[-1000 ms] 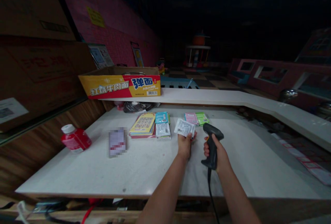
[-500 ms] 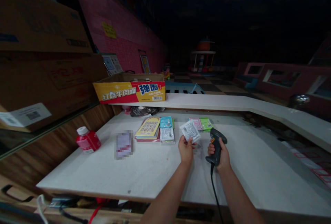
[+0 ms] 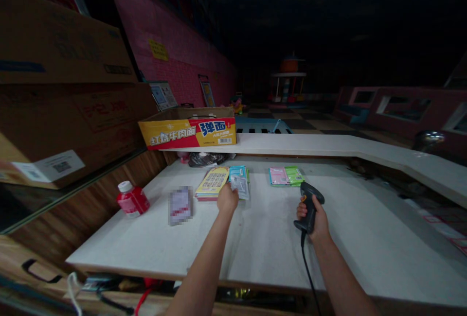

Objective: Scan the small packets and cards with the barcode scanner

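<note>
My right hand (image 3: 316, 218) grips a black handheld barcode scanner (image 3: 308, 209) by its handle, its cable hanging down over the table's front edge. Over to the left, my left hand (image 3: 228, 198) is closed at the near left edge of a small white-silver packet (image 3: 241, 185). That packet lies over the near part of a pile with a blue packet (image 3: 238, 172). Close by is a stack of booklets (image 3: 213, 182) with a yellow cover on top, partly behind my fingers. A pink packet (image 3: 279, 176) and a green packet (image 3: 294, 175) lie side by side farther right.
On the white table (image 3: 262, 243) stand a red bottle (image 3: 133, 200) with a white cap and a blurred-out item (image 3: 180, 205). A raised white shelf (image 3: 292, 144) runs along the back, bearing an instant-noodle carton (image 3: 189, 131). Large cardboard boxes (image 3: 65, 121) are stacked at left.
My left hand has moved left with the white-silver packet, from in front of the pink and green packets to the pile beside the booklets. The right hand still holds the scanner.
</note>
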`<state>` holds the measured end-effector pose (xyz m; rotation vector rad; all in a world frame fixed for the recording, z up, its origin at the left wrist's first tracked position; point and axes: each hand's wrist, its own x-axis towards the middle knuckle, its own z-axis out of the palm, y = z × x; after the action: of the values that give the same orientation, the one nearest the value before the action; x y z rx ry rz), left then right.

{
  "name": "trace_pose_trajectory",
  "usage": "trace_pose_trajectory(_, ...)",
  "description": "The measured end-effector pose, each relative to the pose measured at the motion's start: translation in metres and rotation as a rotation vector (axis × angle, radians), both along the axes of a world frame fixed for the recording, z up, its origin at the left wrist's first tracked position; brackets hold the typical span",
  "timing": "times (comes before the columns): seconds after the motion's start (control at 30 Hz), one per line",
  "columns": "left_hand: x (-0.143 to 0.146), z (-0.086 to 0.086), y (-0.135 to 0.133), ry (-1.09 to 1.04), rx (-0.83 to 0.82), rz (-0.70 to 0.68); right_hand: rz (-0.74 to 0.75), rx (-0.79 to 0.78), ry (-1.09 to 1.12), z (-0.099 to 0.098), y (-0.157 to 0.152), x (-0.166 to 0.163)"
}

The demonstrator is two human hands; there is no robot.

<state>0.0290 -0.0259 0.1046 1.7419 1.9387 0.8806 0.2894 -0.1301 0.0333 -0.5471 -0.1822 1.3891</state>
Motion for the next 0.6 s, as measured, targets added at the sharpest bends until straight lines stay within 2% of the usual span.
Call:
trace_pose_trajectory(0.27,0.007,0.000,-0.013,0.491,0.070,0.032,-0.010,-0.037,0.056,0.002,0.001,-0.002)
trace_pose_trajectory(0.33,0.006,-0.001,-0.018,0.573,0.144,0.015,-0.010,-0.034,0.054,0.002,0.001,-0.002)
trace_pose_trajectory(0.4,0.002,-0.004,-0.020,0.596,0.260,-0.105,-0.005,-0.028,0.046,0.002,0.001,-0.002)
trace_pose_trajectory(0.47,-0.002,-0.010,-0.021,0.554,0.350,-0.298,0.005,-0.028,0.032,0.001,0.002,-0.001)
trace_pose_trajectory(0.53,-0.004,-0.016,-0.020,0.492,0.368,-0.444,0.011,-0.029,0.024,0.001,0.002,0.000)
trace_pose_trajectory(0.6,-0.003,-0.022,-0.018,0.469,0.340,-0.485,0.014,-0.023,0.020,0.000,0.002,0.001)
